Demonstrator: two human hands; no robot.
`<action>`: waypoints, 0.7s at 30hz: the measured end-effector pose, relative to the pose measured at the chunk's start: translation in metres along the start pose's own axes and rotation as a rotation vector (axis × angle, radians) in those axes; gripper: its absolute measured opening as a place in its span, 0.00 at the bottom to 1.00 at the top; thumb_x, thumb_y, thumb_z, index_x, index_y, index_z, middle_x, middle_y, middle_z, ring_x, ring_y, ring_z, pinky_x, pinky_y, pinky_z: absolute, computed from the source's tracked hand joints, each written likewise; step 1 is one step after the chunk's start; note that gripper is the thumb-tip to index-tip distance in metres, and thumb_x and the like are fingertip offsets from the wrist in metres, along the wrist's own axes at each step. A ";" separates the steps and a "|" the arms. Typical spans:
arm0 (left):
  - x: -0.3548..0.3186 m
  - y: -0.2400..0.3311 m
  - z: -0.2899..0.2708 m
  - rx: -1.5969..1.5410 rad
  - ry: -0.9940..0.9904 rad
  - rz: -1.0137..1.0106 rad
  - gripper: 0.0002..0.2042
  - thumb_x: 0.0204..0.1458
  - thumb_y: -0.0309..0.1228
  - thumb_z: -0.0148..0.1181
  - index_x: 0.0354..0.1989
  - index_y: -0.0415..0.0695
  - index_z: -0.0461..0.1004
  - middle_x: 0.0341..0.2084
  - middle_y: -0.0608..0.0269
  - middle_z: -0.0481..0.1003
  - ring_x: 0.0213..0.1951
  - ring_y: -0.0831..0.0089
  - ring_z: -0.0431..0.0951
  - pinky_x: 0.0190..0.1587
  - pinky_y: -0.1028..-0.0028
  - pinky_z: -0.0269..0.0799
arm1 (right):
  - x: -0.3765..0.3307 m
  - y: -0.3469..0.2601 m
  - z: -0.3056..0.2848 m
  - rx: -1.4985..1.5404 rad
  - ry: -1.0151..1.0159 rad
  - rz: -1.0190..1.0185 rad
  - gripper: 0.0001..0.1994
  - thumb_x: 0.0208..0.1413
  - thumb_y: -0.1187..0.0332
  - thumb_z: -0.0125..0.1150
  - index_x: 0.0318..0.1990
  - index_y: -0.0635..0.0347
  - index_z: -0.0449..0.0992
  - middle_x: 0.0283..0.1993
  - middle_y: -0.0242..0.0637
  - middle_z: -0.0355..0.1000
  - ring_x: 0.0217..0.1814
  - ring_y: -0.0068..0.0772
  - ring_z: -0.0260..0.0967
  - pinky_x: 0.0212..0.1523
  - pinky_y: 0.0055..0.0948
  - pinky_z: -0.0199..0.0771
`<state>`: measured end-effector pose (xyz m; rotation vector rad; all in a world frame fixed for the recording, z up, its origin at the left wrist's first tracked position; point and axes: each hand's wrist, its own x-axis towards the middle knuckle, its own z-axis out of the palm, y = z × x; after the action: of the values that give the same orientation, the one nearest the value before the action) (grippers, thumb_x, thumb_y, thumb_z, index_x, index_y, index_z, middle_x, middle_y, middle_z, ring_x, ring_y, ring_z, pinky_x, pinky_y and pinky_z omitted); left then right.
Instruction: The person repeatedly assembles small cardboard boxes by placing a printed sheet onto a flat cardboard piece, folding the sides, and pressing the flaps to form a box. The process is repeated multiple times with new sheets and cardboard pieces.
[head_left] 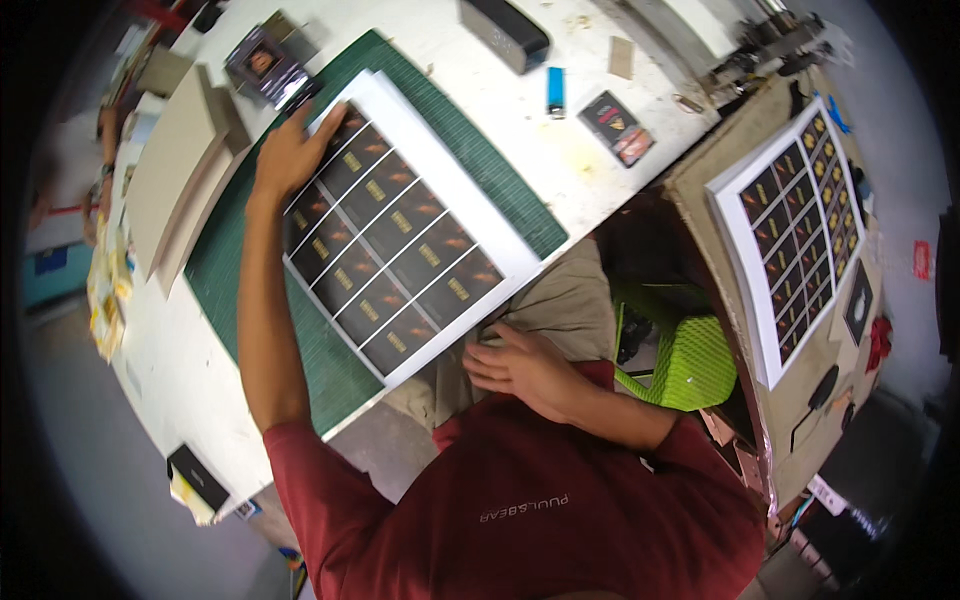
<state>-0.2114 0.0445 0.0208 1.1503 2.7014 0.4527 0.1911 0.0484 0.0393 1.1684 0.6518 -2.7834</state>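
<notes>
Maroon shirt (560, 500): nearest the camera, filling the lower middle.
Printed sheets (385, 255): a white stack with rows of dark panels, on a green cutting mat (335, 385) on the white desk (160, 370); its long axis slants from upper left to lower right.
Left hand (290, 155): unclenched, fingers spread over the stack's far end; the sheets extend rightward and toward the body from it. Whether the fingertips press is too blurred to tell.
Right hand (525, 370): loose, nothing seen in it, over the lap, just beside the stack's near edge.
Nearer hand: the left, touching; the right is apart.
Second stack (785, 240): similar sheets, well right.
</notes>
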 end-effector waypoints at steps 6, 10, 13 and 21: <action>-0.042 0.042 0.016 0.227 0.403 0.319 0.41 0.56 0.52 0.59 0.71 0.38 0.54 0.63 0.37 0.63 0.65 0.44 0.61 0.67 0.52 0.53 | -0.109 -0.093 -0.092 -1.378 0.991 -1.145 0.16 0.52 0.72 0.69 0.46 0.72 0.77 0.38 0.48 0.79 0.41 0.40 0.79 0.49 0.37 0.76; -0.121 0.110 0.032 0.088 0.018 0.491 0.42 0.56 0.54 0.58 0.71 0.36 0.52 0.70 0.37 0.49 0.72 0.42 0.46 0.71 0.44 0.36 | -0.157 -0.146 -0.117 -1.789 1.303 -0.689 0.35 0.47 0.62 0.75 0.59 0.73 0.69 0.50 0.63 0.73 0.53 0.61 0.74 0.55 0.44 0.72; -0.152 0.127 0.033 0.025 -0.196 0.514 0.45 0.55 0.56 0.57 0.71 0.35 0.49 0.72 0.36 0.40 0.73 0.40 0.37 0.70 0.40 0.30 | -0.171 -0.152 -0.130 -1.711 1.266 -0.483 0.44 0.41 0.57 0.78 0.63 0.73 0.65 0.55 0.66 0.71 0.58 0.63 0.71 0.58 0.45 0.70; -0.160 0.123 0.018 -0.013 -0.281 0.490 0.46 0.52 0.54 0.61 0.71 0.34 0.50 0.72 0.34 0.39 0.73 0.37 0.34 0.70 0.40 0.25 | -0.212 -0.170 -0.156 -1.546 1.115 -0.344 0.26 0.57 0.63 0.66 0.57 0.74 0.71 0.45 0.56 0.77 0.45 0.43 0.76 0.49 0.35 0.73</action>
<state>-0.0130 0.0131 0.0517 1.7302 2.1666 0.3365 0.4113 0.2417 0.1501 1.8268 2.4023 -0.6034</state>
